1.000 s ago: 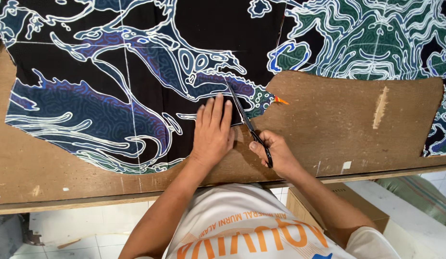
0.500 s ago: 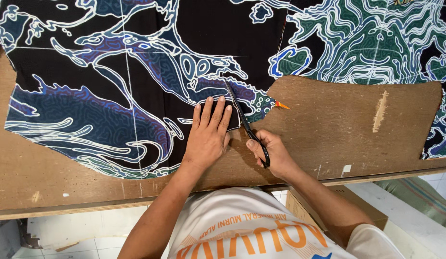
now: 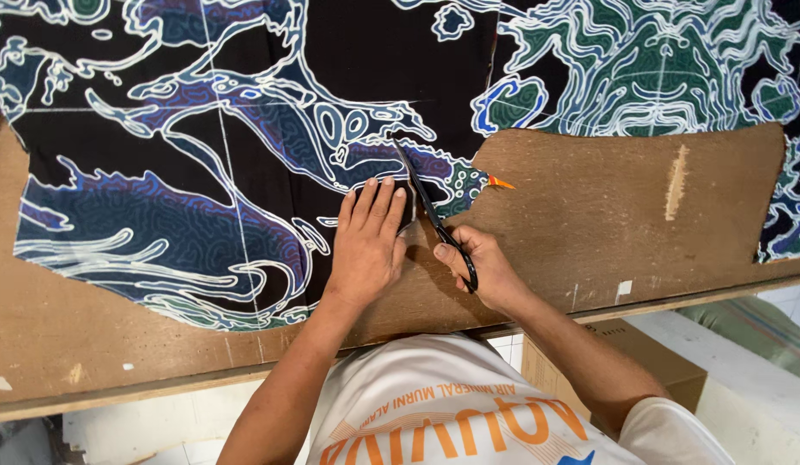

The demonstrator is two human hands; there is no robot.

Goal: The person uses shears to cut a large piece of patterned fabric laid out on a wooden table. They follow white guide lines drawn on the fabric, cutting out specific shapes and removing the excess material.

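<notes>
Scissors (image 3: 434, 215) in right hand (image 3: 486, 271)

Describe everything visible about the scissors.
The scissors have long, thin dark blades and black handle loops. The right hand grips the handles, fingers through the loops. The blades point up and away, slightly left, into the patterned fabric at its cut edge, close beside the left hand pressed flat on the cloth over the brown board.

Brown cardboard box (image 3: 628, 366) beneath table edge (image 3: 675, 301)
</notes>
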